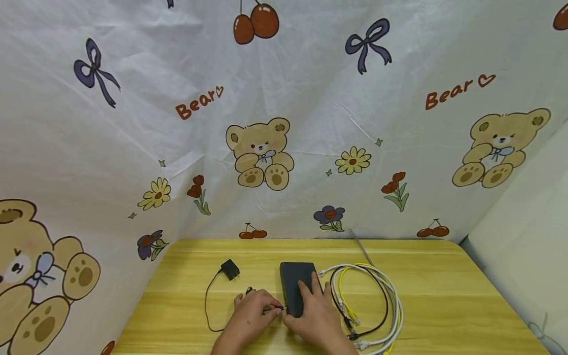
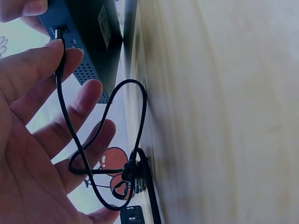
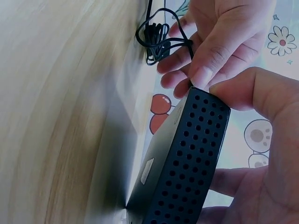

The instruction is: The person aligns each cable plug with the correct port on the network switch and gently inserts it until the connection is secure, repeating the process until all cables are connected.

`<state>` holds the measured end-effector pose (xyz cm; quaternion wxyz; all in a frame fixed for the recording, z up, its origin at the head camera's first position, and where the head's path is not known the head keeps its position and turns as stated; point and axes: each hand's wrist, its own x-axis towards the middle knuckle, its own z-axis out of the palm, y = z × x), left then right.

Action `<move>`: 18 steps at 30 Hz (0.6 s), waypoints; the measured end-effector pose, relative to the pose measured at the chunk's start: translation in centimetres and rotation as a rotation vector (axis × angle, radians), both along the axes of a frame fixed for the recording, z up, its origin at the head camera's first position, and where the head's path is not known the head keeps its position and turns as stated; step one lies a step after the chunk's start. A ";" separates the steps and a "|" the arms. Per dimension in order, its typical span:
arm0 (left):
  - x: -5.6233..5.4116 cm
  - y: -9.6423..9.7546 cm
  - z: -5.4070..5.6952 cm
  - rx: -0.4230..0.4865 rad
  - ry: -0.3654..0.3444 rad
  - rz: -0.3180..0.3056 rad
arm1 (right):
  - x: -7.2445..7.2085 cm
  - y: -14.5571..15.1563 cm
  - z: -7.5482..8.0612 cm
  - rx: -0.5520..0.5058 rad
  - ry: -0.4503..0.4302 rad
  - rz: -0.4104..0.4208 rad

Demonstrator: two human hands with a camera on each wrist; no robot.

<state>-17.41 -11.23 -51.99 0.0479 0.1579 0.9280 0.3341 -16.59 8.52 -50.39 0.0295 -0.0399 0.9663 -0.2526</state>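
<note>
A black network box (image 1: 295,276), with vent holes along its sides, is at the middle of the table. My right hand (image 1: 318,315) grips it, with fingers over the top and the thumb at the near corner. The box looks tilted, its near end raised off the table in the right wrist view. My left hand (image 1: 252,313) pinches a thin black power plug (image 2: 60,63) between thumb and index finger. The plug's metal tip is at the round jack on the box's end; how deep it sits I cannot tell. Its cord (image 2: 74,135) loops down to a tied bundle (image 2: 133,175).
A black power adapter (image 1: 230,269) with two prongs lies at the left on the wooden table (image 1: 443,276). Coiled white, yellow and black network cables (image 1: 398,305) lie right of the box. A patterned cloth (image 1: 310,98) hangs behind the table.
</note>
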 end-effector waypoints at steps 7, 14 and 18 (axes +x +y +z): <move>0.0 0.1 0.2 -0.013 0.012 -0.019 | 0.2 -0.1 0.1 -0.017 0.023 0.014; 0.1 0.4 0.2 -0.042 0.055 -0.016 | 0.2 -0.3 0.2 0.011 0.035 0.020; 0.1 0.5 0.2 -0.042 0.048 -0.005 | 0.3 -0.5 0.3 0.031 0.033 0.021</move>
